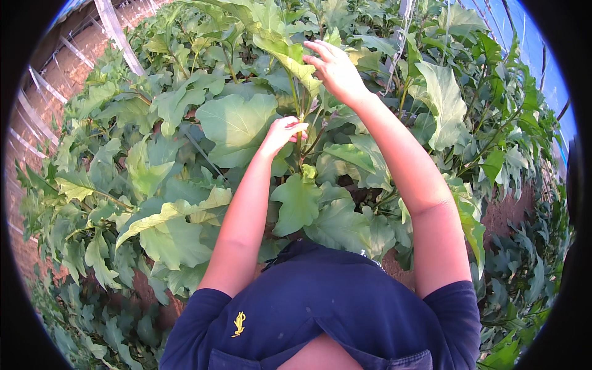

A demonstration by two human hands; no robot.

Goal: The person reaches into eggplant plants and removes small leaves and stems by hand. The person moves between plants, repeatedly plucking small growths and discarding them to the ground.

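In the middle of the head view stands an eggplant stem [299,150] with broad lobed leaves. My left hand [283,133] is closed around it, thumb and fingers meeting at the stem. Higher up, my right hand [336,71] reaches in from the right with its fingers apart and nothing in them. Its fingertips lie at the edge of a pale green upper leaf [291,55]; whether they touch it I cannot tell. A large round leaf [238,127] spreads left of my left hand. Purplish buds or flowers [315,104] show between the two hands.
Dense eggplant foliage [171,240] surrounds my arms. White strings [398,51] hang on the right beyond my right hand. A pale strap or post [118,37] slants at upper left beside bare soil [76,51]. Blue sheeting [532,41] borders the far right.
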